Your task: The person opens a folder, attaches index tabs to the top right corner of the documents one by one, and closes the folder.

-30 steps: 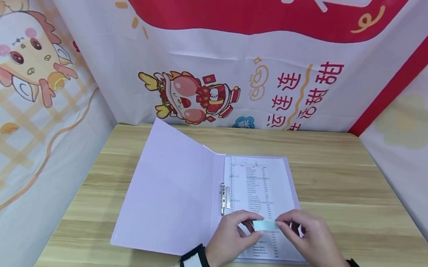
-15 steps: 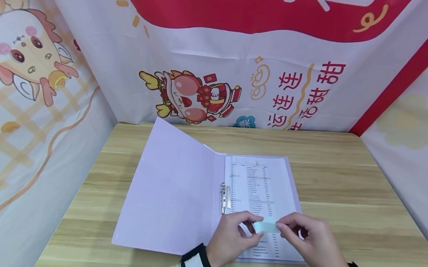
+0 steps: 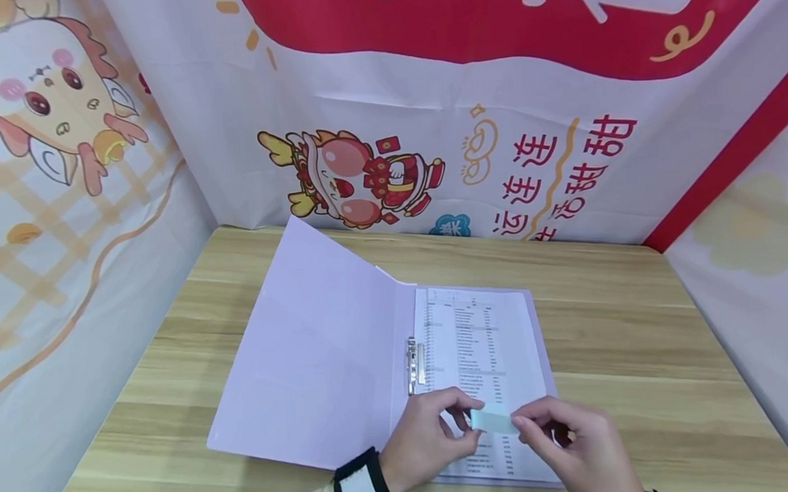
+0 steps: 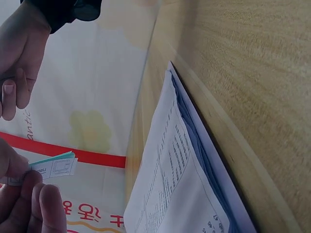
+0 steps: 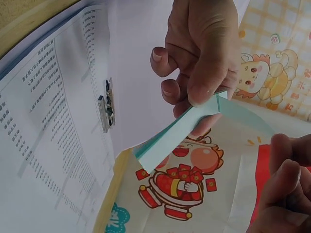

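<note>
My left hand [image 3: 426,439] pinches a small pad of mint-green sticky notes [image 5: 172,136] between thumb and fingers, above the papers. One strip [image 5: 249,116] lifts from the pad and curves across to my right hand [image 3: 578,441], which pinches its far end. In the left wrist view, the pad's white printed backing [image 4: 53,167] shows. Both hands are over the lower part of a printed sheet [image 3: 482,345] in an open lilac folder [image 3: 319,346]. A metal clip [image 3: 411,364] sits along the folder's spine.
The folder lies on a wood-grain table [image 3: 625,315], its left cover raised at a slant. Printed cloth hangings [image 3: 392,90] stand behind the table and at both sides. A black and white band [image 3: 365,485] wraps the left wrist.
My right hand has shifted slightly right and down, drawing the strip with it. The left hand stays nearly still, and the folder has not moved.
</note>
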`<state>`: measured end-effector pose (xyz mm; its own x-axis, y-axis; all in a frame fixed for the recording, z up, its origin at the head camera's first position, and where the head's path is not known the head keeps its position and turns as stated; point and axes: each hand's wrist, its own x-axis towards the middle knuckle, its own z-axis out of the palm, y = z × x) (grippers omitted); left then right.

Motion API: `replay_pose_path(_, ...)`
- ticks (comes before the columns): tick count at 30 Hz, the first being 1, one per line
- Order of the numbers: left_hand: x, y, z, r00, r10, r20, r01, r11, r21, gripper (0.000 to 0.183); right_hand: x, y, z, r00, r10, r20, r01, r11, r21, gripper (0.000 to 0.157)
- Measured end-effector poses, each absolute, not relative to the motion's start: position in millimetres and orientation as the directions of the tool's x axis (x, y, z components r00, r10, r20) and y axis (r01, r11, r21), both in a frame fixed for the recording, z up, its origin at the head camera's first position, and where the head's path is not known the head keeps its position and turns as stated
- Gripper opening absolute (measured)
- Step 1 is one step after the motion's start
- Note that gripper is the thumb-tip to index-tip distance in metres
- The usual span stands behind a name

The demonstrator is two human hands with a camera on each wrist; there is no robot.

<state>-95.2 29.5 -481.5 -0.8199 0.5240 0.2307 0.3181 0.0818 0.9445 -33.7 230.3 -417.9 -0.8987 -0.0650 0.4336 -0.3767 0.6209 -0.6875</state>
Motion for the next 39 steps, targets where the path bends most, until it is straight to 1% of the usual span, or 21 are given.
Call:
replay_pose_path(4,-95.5,29.6,-483.7,-0.818,0.523,0.238,0.329,0.088,0.94,0.027,-32.1,231.9,-416.7,-0.908,-0.04,0.417,-0.348,0.628,-0.696,0.029)
replay_pose_path(8,-95.1,29.8,-483.7,-0.819,0.529,0.221,0.316,0.094,0.944,0.026,-31.1,236.0,-419.4,-0.898,-0.038,0.438,-0.367,0.613,-0.7,0.031)
replay_pose_path(13,-94.2,29.1,-482.7,-0.822,0.544,0.168,0.273,0.117,0.955,0.027,-29.8,240.8,-425.0,-0.867,-0.056,0.495,-0.431,0.584,-0.689,0.035)
replay_pose_path(16,-93.8,28.5,-483.4,-0.822,0.552,0.138,0.252,0.137,0.958,0.027,-27.9,243.4,-424.8,-0.877,-0.021,0.481,-0.397,0.596,-0.698,0.034)
replay_pose_path(20,-93.5,29.0,-484.9,-0.811,0.573,0.12,0.262,0.171,0.95,0.028,-28.1,252.1,-423.3,-0.914,0.056,0.403,-0.279,0.636,-0.72,0.026)
replay_pose_path(24,-91.9,31.5,-483.8,-0.785,0.611,0.095,0.272,0.203,0.941,0.029,-33.1,270.4,-427.9,-0.941,0.089,0.326,-0.19,0.66,-0.727,0.019)
replay_pose_path(30,-83.6,40.8,-482.7,-0.754,0.657,0.004,0.245,0.276,0.929,0.026,-37.3,301.6,-440.4,-0.98,0.15,0.13,0.008,0.683,-0.73,0.004)
replay_pose_path(34,-74.3,50.5,-484.3,-0.706,0.703,-0.086,0.22,0.333,0.917,0.022,-38.3,315.3,-447.7,-0.986,0.164,0.042,0.085,0.696,-0.713,0.004)
replay_pose_path(37,-67.6,58.3,-487.2,-0.668,0.728,-0.151,0.247,0.409,0.879,0.018,-38.5,320.7,-452.8,-0.987,0.161,-0.003,0.118,0.706,-0.698,0.006)
replay_pose_path(39,-64.1,62.5,-489.9,-0.656,0.733,-0.179,0.29,0.464,0.837,0.017,-38.8,322.8,-455.2,-0.985,0.164,-0.053,0.155,0.706,-0.691,0.007)
